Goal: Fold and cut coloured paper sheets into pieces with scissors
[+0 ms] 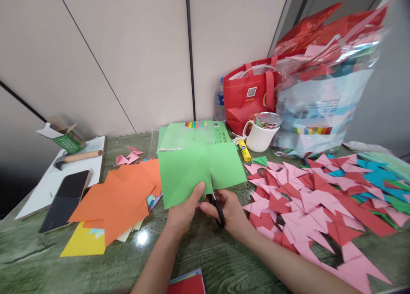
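Observation:
A sheet of light green paper (pixel 182 170) is held up over the middle of the table. My left hand (pixel 183 211) pinches its lower edge, thumb on top. In my right hand (pixel 232 211) is a pair of scissors (pixel 219 211) with black handles, its fingers wrapped round them. The blades stand in a cut that runs up from the sheet's lower edge, and the paper to the right of the cut hangs slightly apart. Behind the sheet lies a clear packet of green paper (pixel 192 132).
Orange sheets (pixel 124 196), a yellow sheet (pixel 83 242) and a phone (pixel 65 200) lie left. Folded pink and red paper pieces (pixel 301 200) cover the right. Behind stand a glue stick (pixel 244 150), white mug (pixel 260 136), red bag (pixel 243 102) and plastic bag (pixel 314 102).

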Demonstrator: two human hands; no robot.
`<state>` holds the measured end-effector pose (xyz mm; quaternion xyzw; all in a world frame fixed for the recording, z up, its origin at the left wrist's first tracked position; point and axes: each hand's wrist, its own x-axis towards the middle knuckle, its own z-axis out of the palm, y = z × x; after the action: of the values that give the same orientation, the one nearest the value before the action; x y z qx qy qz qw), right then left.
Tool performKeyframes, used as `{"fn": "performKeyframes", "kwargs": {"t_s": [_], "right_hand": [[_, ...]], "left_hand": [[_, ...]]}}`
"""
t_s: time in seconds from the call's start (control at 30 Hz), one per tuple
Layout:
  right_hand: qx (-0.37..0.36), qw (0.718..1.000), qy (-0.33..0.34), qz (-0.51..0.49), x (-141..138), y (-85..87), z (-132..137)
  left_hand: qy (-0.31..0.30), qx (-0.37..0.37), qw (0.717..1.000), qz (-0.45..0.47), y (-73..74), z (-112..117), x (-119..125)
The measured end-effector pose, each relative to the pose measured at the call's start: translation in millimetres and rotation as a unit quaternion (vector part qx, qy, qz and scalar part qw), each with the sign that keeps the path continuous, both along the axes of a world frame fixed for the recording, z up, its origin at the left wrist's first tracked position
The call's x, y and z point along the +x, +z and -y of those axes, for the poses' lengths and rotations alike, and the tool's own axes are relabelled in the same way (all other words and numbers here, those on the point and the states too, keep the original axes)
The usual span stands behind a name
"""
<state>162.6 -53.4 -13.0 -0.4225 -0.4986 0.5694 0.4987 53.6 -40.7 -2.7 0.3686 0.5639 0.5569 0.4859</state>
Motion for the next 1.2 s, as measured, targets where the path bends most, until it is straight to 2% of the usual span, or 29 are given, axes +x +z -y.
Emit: {"fn": "performKeyframes", "kwargs": {"t_s": [0.17, 0.5, 0.83, 1.2], "right_hand": [[-0.003, 1.000, -0.002, 0.003, 0, -1.8, 0], [-0.013, 1.000, -0.009, 0.007, 0, -2.3, 0], [-0.022, 1.000, -0.020, 0.009, 0, -10.9, -1], [-0.034, 0.999, -0.011, -0.007, 1, -6.8, 0]], "left_hand": [[-0.018, 0.011, 1.000, 0.013, -1.5, 0, 0], [-0.016, 0.020, 1.000, 0.002, -5.5, -1, -1], [-0.032, 0.007, 0.999, -0.026, 0.0, 1, 0], [-0.039, 0.004, 0.999, -0.002, -2.6, 1, -1]]}}
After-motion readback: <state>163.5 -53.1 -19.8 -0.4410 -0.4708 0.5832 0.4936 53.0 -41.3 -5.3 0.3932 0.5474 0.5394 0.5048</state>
